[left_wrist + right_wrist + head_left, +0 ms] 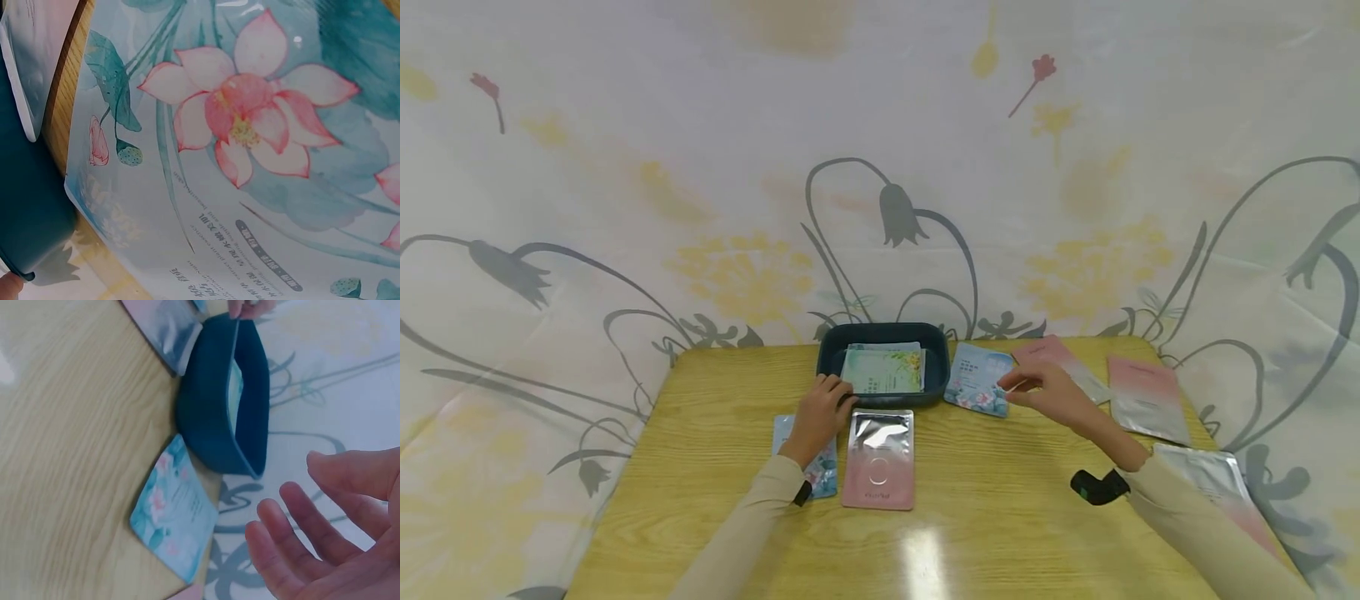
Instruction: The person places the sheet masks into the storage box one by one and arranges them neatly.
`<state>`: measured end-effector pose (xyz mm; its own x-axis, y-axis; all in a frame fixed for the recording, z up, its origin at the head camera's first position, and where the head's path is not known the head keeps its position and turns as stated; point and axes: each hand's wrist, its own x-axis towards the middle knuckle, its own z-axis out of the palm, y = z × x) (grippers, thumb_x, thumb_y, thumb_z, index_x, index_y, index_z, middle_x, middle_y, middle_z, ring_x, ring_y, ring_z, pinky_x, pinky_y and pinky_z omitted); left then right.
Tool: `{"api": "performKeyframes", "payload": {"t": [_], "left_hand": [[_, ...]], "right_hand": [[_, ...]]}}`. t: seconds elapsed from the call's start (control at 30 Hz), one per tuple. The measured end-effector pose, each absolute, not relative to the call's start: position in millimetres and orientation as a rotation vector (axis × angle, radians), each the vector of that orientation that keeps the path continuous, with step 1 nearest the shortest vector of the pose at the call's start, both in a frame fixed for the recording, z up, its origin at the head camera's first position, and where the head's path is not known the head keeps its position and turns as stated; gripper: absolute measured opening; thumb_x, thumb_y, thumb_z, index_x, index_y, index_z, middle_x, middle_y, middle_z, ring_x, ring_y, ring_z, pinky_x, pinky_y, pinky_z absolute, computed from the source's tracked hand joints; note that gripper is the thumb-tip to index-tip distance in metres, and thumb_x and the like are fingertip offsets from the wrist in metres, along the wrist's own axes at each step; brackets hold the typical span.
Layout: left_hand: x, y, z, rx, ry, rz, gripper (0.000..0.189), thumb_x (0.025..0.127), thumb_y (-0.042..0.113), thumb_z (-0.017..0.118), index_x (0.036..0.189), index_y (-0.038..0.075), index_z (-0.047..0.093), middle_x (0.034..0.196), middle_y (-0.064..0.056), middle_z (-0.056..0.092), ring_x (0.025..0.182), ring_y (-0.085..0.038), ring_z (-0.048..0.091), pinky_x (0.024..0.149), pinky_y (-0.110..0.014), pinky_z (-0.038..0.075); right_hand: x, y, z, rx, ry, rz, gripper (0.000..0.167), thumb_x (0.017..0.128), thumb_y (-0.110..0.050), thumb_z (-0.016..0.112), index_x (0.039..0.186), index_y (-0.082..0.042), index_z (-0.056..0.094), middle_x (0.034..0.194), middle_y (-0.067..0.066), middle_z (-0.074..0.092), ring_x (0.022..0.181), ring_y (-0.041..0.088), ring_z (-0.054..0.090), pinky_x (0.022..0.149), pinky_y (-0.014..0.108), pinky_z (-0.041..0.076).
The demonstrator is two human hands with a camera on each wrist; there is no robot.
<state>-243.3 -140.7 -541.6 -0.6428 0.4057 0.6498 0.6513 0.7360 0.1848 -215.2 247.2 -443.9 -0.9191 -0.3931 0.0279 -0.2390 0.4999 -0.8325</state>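
A dark blue-green bin (936, 387) stands at the back of the table with light green flowered sachets (883, 371) lying in it. My left hand (822, 417) grips the bin's front left rim, its fingertips showing at the rim in the right wrist view. Under the left wrist lies a blue sachet with a pink lotus (244, 119), partly hidden in the head view. My right hand (337, 544) hangs with loosely bent fingers and nothing in them, near another blue lotus sachet (175, 509) right of the bin.
In front of the bin lies a pink and silver sachet (877, 467). More pink and silver sachets lie on the right: one behind the right hand (1063, 362), one farther right (1146, 400), and one partly under the right forearm (1213, 479). A flowered cloth (880, 125) hangs behind the table.
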Motion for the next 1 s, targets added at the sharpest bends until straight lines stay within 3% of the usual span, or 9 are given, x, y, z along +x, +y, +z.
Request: {"api": "performKeyframes", "payload": {"t": [0.23, 0.6, 0.87, 1.0], "left_hand": [[-244.0, -140.4, -542.1, -0.775, -2.334, -0.527, 0.016, 0.078, 0.01, 0.078, 0.089, 0.003, 0.069, 0.086, -0.006, 0.057, 0.075, -0.022, 0.048, 0.064, -0.033, 0.049], [-241.9, -139.7, -541.3, -0.763, -2.348, -0.533, 0.016, 0.077, 0.008, 0.079, 0.088, 0.004, 0.069, 0.085, -0.006, 0.057, 0.075, -0.022, 0.048, 0.065, -0.033, 0.05], [-242.5, -139.3, -542.3, -0.767, -2.322, -0.548, 0.017, 0.076, 0.009, 0.08, 0.087, 0.003, 0.069, 0.085, -0.007, 0.057, 0.074, -0.023, 0.049, 0.065, -0.034, 0.049], [-241.9, -139.5, -541.6, -0.768, -2.331, -0.546, 0.016, 0.077, 0.008, 0.079, 0.088, 0.003, 0.069, 0.085, -0.007, 0.057, 0.074, -0.023, 0.048, 0.064, -0.034, 0.049]], "right_hand": [[-191.3, 275.1, -439.5, -0.46, 2.58, -1.432, 0.022, 0.091, -0.012, 0.064, 0.11, 0.0, 0.065, 0.108, 0.015, 0.063, 0.093, 0.024, 0.062, 0.074, 0.028, 0.053], [-166.7, 309.4, -439.8, -0.382, 2.604, -1.442, 0.026, 0.093, -0.014, 0.061, 0.113, 0.003, 0.063, 0.107, 0.021, 0.062, 0.088, 0.013, 0.063, 0.072, 0.03, 0.053], [-155.1, 333.2, -440.7, -0.346, 2.679, -1.368, 0.027, 0.094, -0.016, 0.061, 0.115, 0.002, 0.062, 0.108, 0.012, 0.063, 0.089, 0.005, 0.062, 0.071, 0.028, 0.052], [-149.8, 347.1, -444.0, -0.333, 2.679, -1.412, 0.028, 0.094, -0.014, 0.06, 0.115, 0.005, 0.061, 0.105, 0.0, 0.064, 0.089, 0.001, 0.061, 0.07, 0.027, 0.053]]}}
